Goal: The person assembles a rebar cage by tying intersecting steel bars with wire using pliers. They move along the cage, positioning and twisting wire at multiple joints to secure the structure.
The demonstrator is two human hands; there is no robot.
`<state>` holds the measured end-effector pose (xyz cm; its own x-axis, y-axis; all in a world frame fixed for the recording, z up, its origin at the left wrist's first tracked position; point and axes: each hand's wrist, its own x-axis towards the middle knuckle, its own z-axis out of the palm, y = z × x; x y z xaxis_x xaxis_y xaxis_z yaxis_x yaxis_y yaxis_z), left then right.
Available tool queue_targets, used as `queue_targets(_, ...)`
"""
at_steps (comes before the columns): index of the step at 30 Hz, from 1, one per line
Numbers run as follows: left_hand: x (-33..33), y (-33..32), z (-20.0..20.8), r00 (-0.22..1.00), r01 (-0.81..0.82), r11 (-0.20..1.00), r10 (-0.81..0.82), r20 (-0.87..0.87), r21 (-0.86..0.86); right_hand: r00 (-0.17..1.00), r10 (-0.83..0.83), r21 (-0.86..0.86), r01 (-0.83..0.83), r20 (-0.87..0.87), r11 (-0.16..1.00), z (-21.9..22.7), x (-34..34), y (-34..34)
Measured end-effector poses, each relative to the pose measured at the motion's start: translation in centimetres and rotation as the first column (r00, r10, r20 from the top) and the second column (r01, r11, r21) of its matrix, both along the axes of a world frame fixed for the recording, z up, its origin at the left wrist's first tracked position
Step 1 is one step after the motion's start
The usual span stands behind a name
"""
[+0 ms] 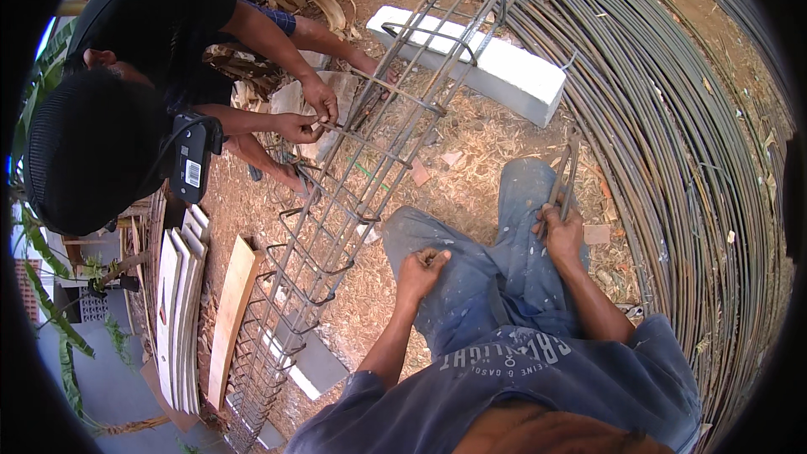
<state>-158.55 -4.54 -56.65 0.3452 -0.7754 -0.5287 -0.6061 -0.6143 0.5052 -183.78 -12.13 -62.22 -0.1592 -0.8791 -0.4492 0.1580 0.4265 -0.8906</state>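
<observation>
My right hand [559, 234] rests by my right knee, its fingers wrapped round a pair of dark metal pincers [573, 170] that point away from me. On my left thigh lies my left hand [423, 272], its fingers curled in and thumb against them; whatever they may hold is hidden. To the left of my knees a long rebar cage [336, 217] of straight bars and square stirrups runs from near left to far right. Across it, a co-worker's hands [313, 118] meet at a stirrup on the cage's far-left side.
A white block [513, 63] supports the cage's far end, and a grey block [315, 361] lies under its near part. A big bundle of long steel bars [664, 143] curves along my right. Wooden boards [181, 311] lean at left. Dry shavings cover the ground.
</observation>
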Motion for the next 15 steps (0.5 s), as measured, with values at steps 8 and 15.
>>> queue_targets(8, 0.1, 2.7, -2.9, 0.96, 0.093, 0.98, -0.135, -0.246, -0.174, 0.997, -0.061, -0.137, 0.056, -0.037, 0.989, 1.4, -0.2, 2.5)
queue_targets(15, -3.3, 3.3, 2.9, 0.928, 0.173, 0.952, -0.243, -0.282, -0.252, 0.939, -0.069, -0.108, 0.034, -0.338, 0.994, 8.2, -2.6, 8.2)
